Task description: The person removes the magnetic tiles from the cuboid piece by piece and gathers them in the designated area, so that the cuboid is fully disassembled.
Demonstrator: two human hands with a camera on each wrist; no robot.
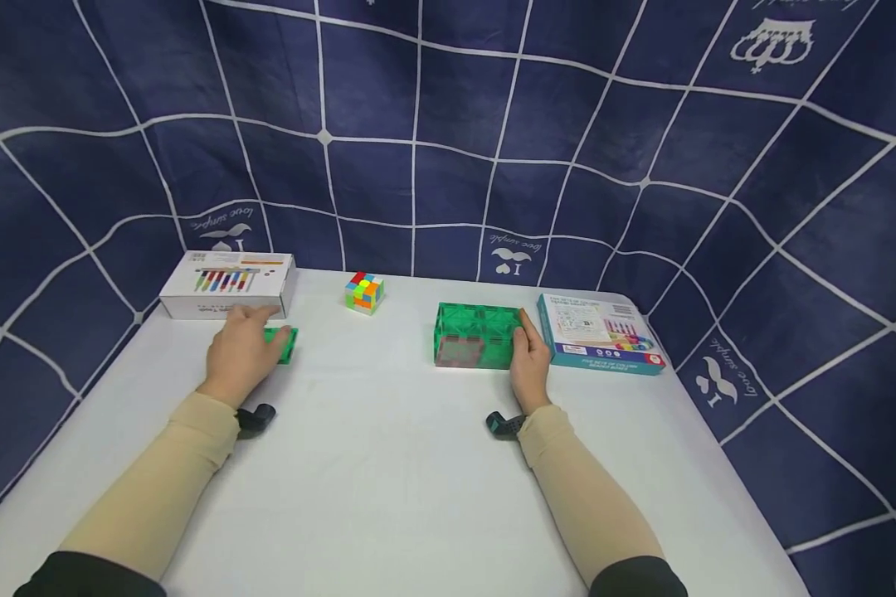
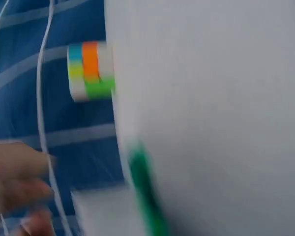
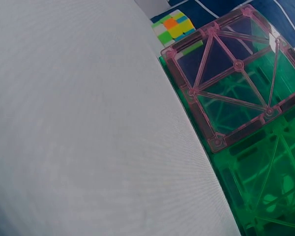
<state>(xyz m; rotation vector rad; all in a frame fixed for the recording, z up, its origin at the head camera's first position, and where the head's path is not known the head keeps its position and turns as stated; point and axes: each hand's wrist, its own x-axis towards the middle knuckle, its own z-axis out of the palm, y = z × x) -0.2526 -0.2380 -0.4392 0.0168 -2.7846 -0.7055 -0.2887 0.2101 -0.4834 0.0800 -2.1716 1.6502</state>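
My left hand [image 1: 242, 348] is over the left side of the table, its fingers spread beside a small stack of green magnetic tiles [image 1: 284, 346]. In the left wrist view, these fingers [image 2: 19, 162] are apart from the blurred green tile edge [image 2: 147, 189]. My right hand [image 1: 531, 365] rests against the right end of a box built of clear green magnetic tiles [image 1: 478, 323], fingers straight along its side. One pinkish tile [image 1: 459, 351] forms part of its front; the right wrist view shows that square pink tile [image 3: 236, 73] next to a green one [image 3: 270, 182].
A white box [image 1: 227, 282] with a coloured picture stands behind my left hand. A colourful puzzle cube [image 1: 364, 293] sits at the back. Just right of my right hand lies a flat teal-edged box [image 1: 601, 332]. Blue checked cloth [image 1: 448, 108] hangs behind the white table [image 1: 388, 464].
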